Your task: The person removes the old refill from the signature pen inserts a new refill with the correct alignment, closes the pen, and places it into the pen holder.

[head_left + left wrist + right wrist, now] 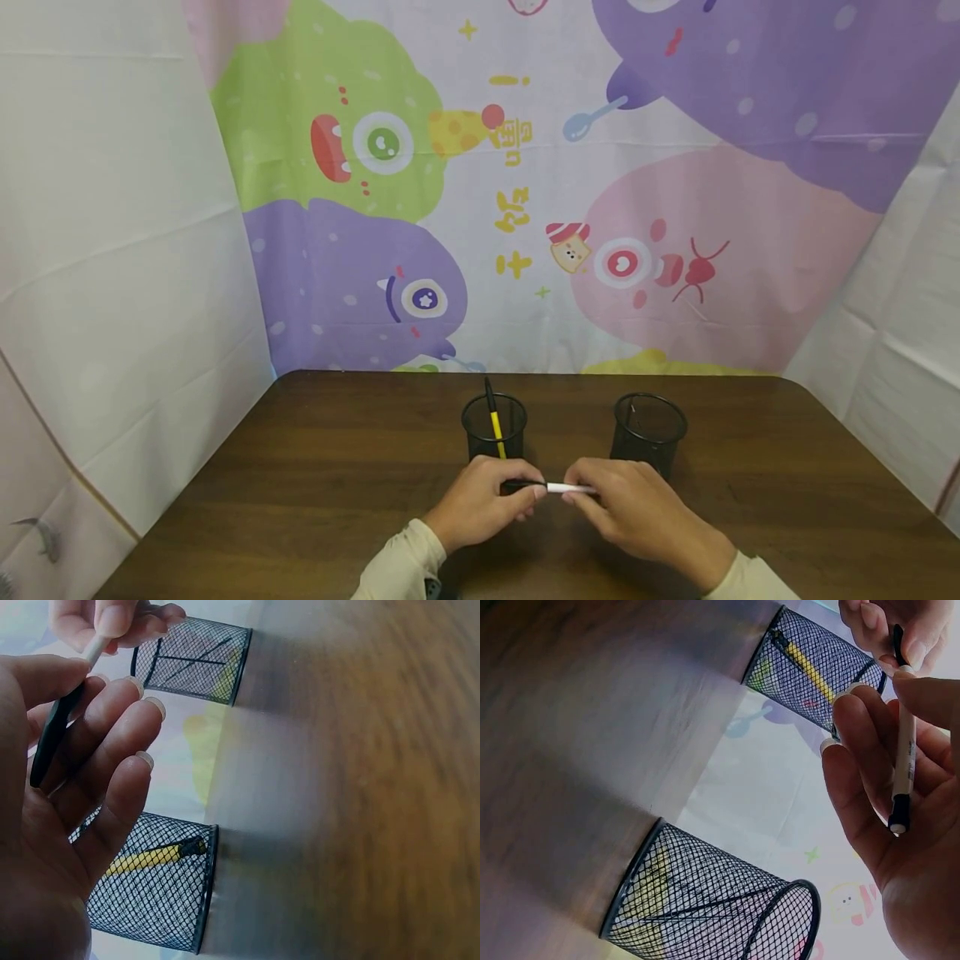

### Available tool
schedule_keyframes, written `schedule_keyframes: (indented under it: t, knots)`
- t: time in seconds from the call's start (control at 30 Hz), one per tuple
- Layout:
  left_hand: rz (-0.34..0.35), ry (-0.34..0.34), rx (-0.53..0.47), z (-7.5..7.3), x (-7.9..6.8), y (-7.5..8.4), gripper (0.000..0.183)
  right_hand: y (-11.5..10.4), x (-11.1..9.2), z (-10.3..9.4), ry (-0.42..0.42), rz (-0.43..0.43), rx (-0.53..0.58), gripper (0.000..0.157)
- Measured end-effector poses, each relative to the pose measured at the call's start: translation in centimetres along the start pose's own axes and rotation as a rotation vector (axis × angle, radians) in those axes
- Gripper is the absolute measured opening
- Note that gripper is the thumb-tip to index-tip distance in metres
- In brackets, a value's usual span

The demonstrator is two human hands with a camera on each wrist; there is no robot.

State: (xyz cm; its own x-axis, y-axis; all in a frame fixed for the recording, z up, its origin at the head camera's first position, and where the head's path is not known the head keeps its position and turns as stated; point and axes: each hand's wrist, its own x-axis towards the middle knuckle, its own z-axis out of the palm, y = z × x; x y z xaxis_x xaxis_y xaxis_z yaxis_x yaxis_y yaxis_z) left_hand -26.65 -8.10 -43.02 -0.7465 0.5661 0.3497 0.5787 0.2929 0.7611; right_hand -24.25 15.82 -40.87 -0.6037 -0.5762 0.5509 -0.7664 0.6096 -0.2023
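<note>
Both hands hold one white pen [559, 488] with a black cap, lying roughly level in front of the two holders. My left hand [480, 504] pinches the black cap [56, 735] between thumb and fingers. The white barrel [904, 754], with its dark end, is pinched by my right hand [645, 512], its other fingers loosely bent alongside. Just beyond the left hand stands a black mesh pen holder [477, 442], with a yellow and black pen [496, 423] leaning upright in it.
A second black mesh holder [637, 446] stands behind the right hand, with thin dark lines showing through its mesh. The brown wooden table [315, 467] ends at a printed cartoon curtain [525, 333]. White cloth [127, 208] hangs at both sides.
</note>
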Motion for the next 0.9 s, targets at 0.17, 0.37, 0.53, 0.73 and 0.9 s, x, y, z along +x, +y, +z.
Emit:
schedule_keyframes:
  t: [0.17,0.37,0.53,0.73,0.9]
  knots:
    - [-0.005,0.006,-0.011,-0.03,-0.04,-0.04,0.014,0.0,0.01,-0.03,0.009,-0.007,-0.008,0.015]
    - [0.009,0.003,-0.04,-0.04,-0.08,-0.17,0.016,0.06,0.0,-0.13,0.011,-0.007,-0.01,0.015]
    - [0.011,0.01,-0.017,-0.06,-0.05,-0.22,0.015,0.11,0.01,-0.14,0.024,-0.017,-0.02,0.015]
    - [0.02,0.022,0.006,-0.05,-0.02,-0.2,0.013,0.16,0.0,-0.19,0.02,-0.012,-0.023,0.014]
    - [0.055,0.03,0.023,-0.01,-0.03,-0.33,0.01,0.2,0.02,-0.24,0.011,-0.007,-0.022,0.013]
